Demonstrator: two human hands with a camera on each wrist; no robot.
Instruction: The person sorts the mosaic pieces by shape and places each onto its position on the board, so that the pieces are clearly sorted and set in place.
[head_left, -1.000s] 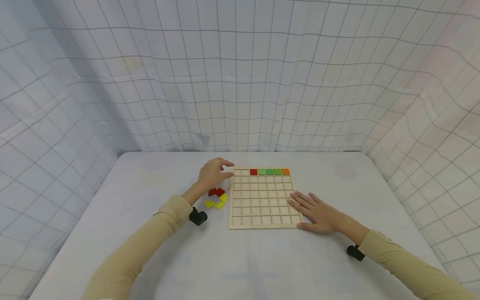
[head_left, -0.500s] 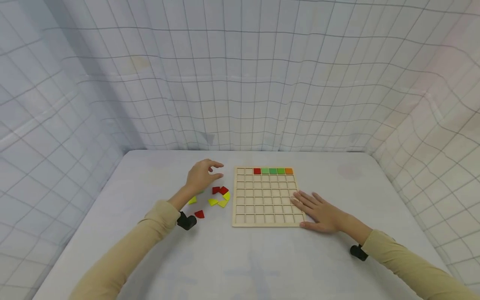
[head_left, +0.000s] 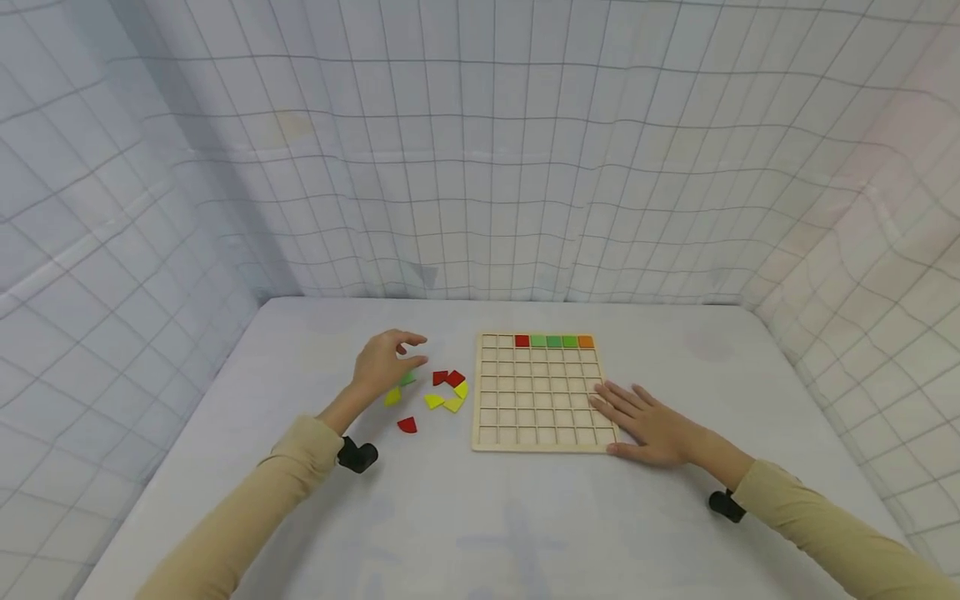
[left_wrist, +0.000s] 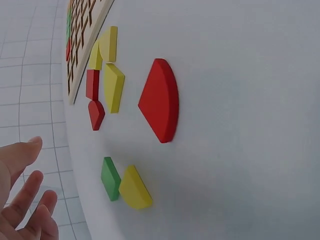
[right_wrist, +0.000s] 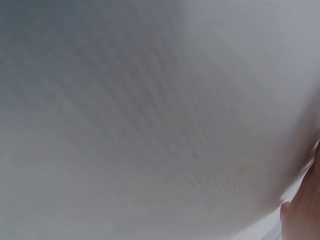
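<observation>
My left hand [head_left: 381, 362] hovers over the left side of the table, thumb and fingers apart, with nothing between them. Near it lie a green piece [left_wrist: 110, 179] and a yellow piece [left_wrist: 134, 189], side by side, and closer to me a red quarter-round piece [left_wrist: 161, 102]. Between that hand and the wooden grid board [head_left: 476, 392] sits a cluster of red pieces [head_left: 440, 378] and yellow pieces [head_left: 453, 405]. Along the board's far row are coloured squares, among them a red square [head_left: 522, 341] and an orange square [head_left: 586, 342]. My right hand [head_left: 648, 425] rests flat across the board's right edge.
A white table [head_left: 517, 533] carries everything. Hanging white sheets with a dark grid pattern [head_left: 480, 167] enclose it at the back and sides. A black wrist camera [head_left: 357, 456] sits under the left wrist.
My left hand has moved left and slightly toward me, away from the board's far left corner. The red quarter-round, yellow and green pieces have come into sight. My right hand stays on the board.
</observation>
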